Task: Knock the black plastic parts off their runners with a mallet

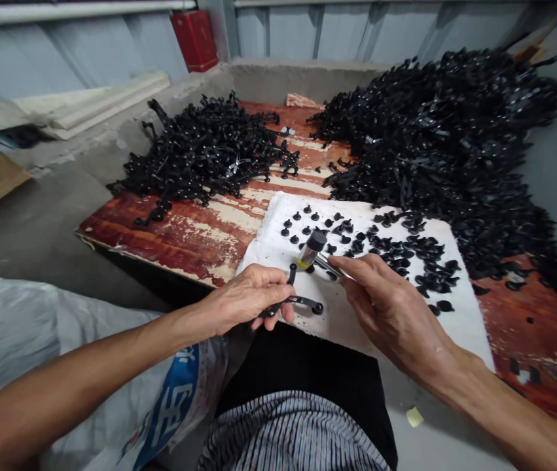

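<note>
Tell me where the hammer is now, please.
Near the head view's centre, the hammer is in the right hand, over the white cloth, just right of the left hand.

Your 1 camera sits on your head, looking forward and steeply down over your lap. It is close enough that your bare left hand (246,294) and bare right hand (389,301) flank the view's lower middle, your left forearm (86,373) entering from 8 o'clock and right forearm (499,392) from 4. At 6 o'clock it catches your dark-and-light striped cloth garment (298,432); past the worn red-brown wooden board (160,239), it reaches the ribbed blue-grey wall (317,33) at 12.
</note>
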### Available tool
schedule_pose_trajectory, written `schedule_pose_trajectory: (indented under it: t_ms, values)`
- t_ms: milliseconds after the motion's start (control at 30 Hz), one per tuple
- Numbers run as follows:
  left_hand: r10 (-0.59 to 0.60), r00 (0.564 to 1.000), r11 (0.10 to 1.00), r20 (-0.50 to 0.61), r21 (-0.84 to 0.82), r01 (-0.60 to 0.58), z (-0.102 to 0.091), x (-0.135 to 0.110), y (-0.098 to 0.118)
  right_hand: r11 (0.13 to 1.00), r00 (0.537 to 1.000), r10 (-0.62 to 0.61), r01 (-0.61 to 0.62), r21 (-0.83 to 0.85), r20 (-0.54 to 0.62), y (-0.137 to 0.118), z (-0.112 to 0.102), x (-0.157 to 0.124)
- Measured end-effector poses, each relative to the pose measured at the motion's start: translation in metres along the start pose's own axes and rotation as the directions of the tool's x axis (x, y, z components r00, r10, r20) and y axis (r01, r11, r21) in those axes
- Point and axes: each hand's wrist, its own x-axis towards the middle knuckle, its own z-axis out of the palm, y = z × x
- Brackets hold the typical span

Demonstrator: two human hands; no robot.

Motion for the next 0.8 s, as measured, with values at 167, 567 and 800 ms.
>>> schedule_pose_trajectory:
  t_ms: [167,567,800]
  values:
    - [-0.044,0.998,0.998,0.032,0.039,0.043,0.000,0.009,0.013,0.928,0.960,0.244,-0.190,0.321,-0.136,0.005,-0.008,-0.009]
    - [-0.052,0.994,0.999,0.100,0.007,0.052,-0.001,0.021,0.019,0.689,0.829,0.559,-0.462,0.559,-0.003,0.015,-0.010,-0.040]
    - [-0.034,0.994,0.998,0.107,-0.040,0.039,-0.002,0.024,0.016,0.683,0.832,0.554,-0.449,0.576,-0.009,0.015,-0.010,-0.040]
